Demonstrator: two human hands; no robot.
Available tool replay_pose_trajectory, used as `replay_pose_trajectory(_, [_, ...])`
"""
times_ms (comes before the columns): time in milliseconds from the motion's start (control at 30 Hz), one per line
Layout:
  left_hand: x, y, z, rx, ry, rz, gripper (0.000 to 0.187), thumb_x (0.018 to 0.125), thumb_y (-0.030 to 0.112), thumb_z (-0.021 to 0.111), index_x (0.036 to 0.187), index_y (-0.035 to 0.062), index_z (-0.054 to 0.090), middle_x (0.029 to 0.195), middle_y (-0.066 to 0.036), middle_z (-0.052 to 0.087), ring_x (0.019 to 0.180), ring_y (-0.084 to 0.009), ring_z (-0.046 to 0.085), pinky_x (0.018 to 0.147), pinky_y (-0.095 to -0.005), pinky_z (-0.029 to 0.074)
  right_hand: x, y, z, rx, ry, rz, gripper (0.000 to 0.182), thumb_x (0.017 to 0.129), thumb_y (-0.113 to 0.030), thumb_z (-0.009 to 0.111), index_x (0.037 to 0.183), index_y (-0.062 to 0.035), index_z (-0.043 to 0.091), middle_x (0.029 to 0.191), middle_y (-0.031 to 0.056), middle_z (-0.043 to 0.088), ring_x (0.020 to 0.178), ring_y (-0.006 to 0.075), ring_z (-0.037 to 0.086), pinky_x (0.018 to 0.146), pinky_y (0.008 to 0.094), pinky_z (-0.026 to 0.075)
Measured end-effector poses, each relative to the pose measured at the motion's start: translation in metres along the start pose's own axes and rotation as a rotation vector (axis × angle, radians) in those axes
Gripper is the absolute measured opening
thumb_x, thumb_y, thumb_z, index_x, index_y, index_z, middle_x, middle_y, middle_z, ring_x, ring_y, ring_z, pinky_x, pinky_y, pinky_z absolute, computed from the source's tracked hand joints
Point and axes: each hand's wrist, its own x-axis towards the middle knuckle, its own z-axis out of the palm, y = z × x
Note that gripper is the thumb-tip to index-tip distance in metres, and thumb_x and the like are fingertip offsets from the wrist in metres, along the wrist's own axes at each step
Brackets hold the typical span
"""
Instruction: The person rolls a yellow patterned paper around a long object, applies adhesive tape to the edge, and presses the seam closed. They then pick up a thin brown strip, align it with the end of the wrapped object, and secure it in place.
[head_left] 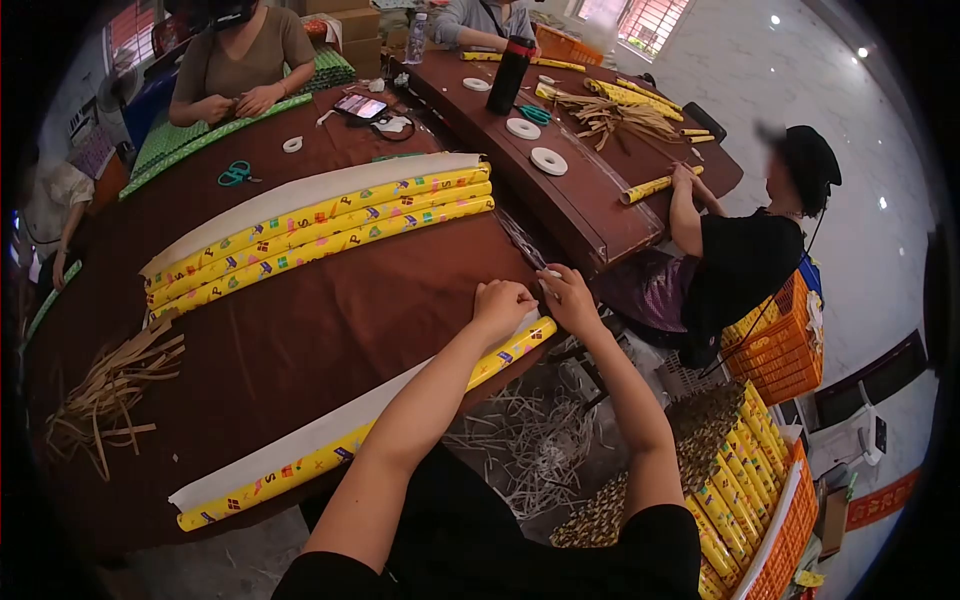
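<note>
A long roll of yellow patterned wrapping paper lies along the near table edge, its white underside showing as a loose flap. At the roll's right end, my left hand rests by the white flap with its fingers curled in a pinch; whatever is between the fingertips is hidden. Just right of it, my right hand is closed on a small white thing that looks like a tape roll, mostly covered by the fingers. The two hands are close together but apart.
Several yellow rolls lie behind on the brown table. Brown paper strips, teal scissors and a phone lie around. Co-workers handle rolls nearby. An orange crate of yellow rolls stands at lower right; shredded strips cover the floor.
</note>
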Motion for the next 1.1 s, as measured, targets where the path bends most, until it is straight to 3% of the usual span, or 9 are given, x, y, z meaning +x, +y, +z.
replay_pose_trajectory(133, [0.001, -0.001, 0.0, -0.015, -0.009, -0.01, 0.02, 0.081, 0.034, 0.072, 0.084, 0.0139, 0.076, 0.083, -0.005, 0.071, 0.09, -0.0243, 0.063, 0.084, -0.0408, 0.04, 0.007, -0.011, -0.001, 0.002, 0.008, 0.17, 0.051, 0.076, -0.002, 0.066, 0.126, -0.0057, 0.053, 0.115, 0.018, 0.059, 0.1, 0.0365, 0.057, 0.087, 0.0428, 0.049])
replay_pose_trajectory(233, [0.0, -0.002, 0.002, -0.003, 0.025, 0.011, 0.02, 0.08, 0.034, 0.072, 0.084, 0.0143, 0.076, 0.083, -0.005, 0.071, 0.089, -0.0241, 0.063, 0.084, -0.0409, 0.04, 0.006, -0.006, 0.006, -0.106, 0.04, 0.1, 0.057, 0.074, -0.003, 0.068, 0.127, -0.0065, 0.049, 0.114, 0.0181, 0.058, 0.1, 0.0378, 0.057, 0.087, 0.0438, 0.048])
replay_pose_trajectory(367, [0.001, -0.004, 0.003, -0.012, 0.035, 0.023, 0.019, 0.08, 0.034, 0.072, 0.085, 0.016, 0.076, 0.083, -0.004, 0.072, 0.089, -0.0242, 0.063, 0.084, -0.0408, 0.04, 0.01, -0.007, 0.009, -0.102, 0.021, 0.194, 0.052, 0.076, -0.006, 0.07, 0.124, -0.0063, 0.051, 0.113, 0.0175, 0.057, 0.101, 0.0377, 0.056, 0.086, 0.0441, 0.049])
replay_pose_trajectory(533, [0.002, -0.004, -0.001, -0.071, -0.033, 0.002, 0.019, 0.078, 0.034, 0.073, 0.085, 0.0165, 0.076, 0.087, -0.005, 0.073, 0.09, -0.0247, 0.066, 0.083, -0.0402, 0.04, 0.014, -0.018, 0.003, 0.134, 0.136, 0.261, 0.049, 0.08, -0.012, 0.073, 0.123, -0.0051, 0.051, 0.11, 0.0166, 0.056, 0.094, 0.035, 0.06, 0.081, 0.04, 0.051])
replay_pose_trajectory(633, [-0.001, 0.003, -0.007, -0.125, -0.004, -0.021, 0.026, 0.075, 0.035, 0.074, 0.09, 0.0136, 0.074, 0.088, -0.005, 0.073, 0.088, -0.0236, 0.067, 0.085, -0.0395, 0.041, 0.003, -0.03, 0.0, 0.399, 0.163, 0.279, 0.04, 0.084, -0.001, 0.067, 0.121, -0.0031, 0.052, 0.112, 0.0157, 0.056, 0.087, 0.0281, 0.065, 0.078, 0.0355, 0.053])
replay_pose_trajectory(733, [-0.005, 0.011, -0.01, -0.163, 0.033, -0.04, 0.032, 0.073, 0.039, 0.074, 0.091, 0.0128, 0.073, 0.087, -0.005, 0.073, 0.09, -0.0231, 0.068, 0.086, -0.0397, 0.042, -0.004, -0.035, 0.002, 0.374, 0.154, 0.135, 0.034, 0.085, 0.002, 0.064, 0.117, -0.0002, 0.053, 0.113, 0.0162, 0.057, 0.101, 0.0307, 0.062, 0.083, 0.0374, 0.052])
replay_pose_trajectory(833, [-0.002, 0.002, -0.004, -0.079, 0.022, 0.01, 0.027, 0.074, 0.036, 0.072, 0.089, 0.0141, 0.074, 0.087, -0.005, 0.073, 0.089, -0.024, 0.068, 0.085, -0.0412, 0.043, -0.004, -0.033, -0.006, -0.107, 0.155, 0.092, 0.038, 0.077, -0.011, 0.073, 0.111, -0.0047, 0.057, 0.107, 0.0149, 0.059, 0.097, 0.036, 0.058, 0.081, 0.0449, 0.047])
replay_pose_trajectory(967, [0.0, -0.003, 0.0, -0.071, 0.041, 0.024, 0.022, 0.074, 0.032, 0.074, 0.086, 0.0132, 0.075, 0.081, -0.005, 0.073, 0.08, -0.0228, 0.069, 0.082, -0.0376, 0.042, -0.008, -0.011, 0.002, -0.007, 0.05, 0.234, 0.037, 0.071, -0.012, 0.074, 0.105, -0.0053, 0.06, 0.093, 0.0125, 0.062, 0.092, 0.0355, 0.057, 0.078, 0.0456, 0.046])
replay_pose_trajectory(1100, [0.001, -0.005, 0.008, -0.067, 0.079, 0.015, 0.02, 0.075, 0.032, 0.076, 0.083, 0.0136, 0.074, 0.083, -0.005, 0.073, 0.083, -0.0226, 0.068, 0.084, -0.0378, 0.041, -0.005, 0.005, -0.004, -0.003, -0.075, 0.227, 0.041, 0.066, -0.006, 0.07, 0.107, -0.0057, 0.06, 0.095, 0.0126, 0.064, 0.097, 0.037, 0.057, 0.081, 0.0467, 0.048])
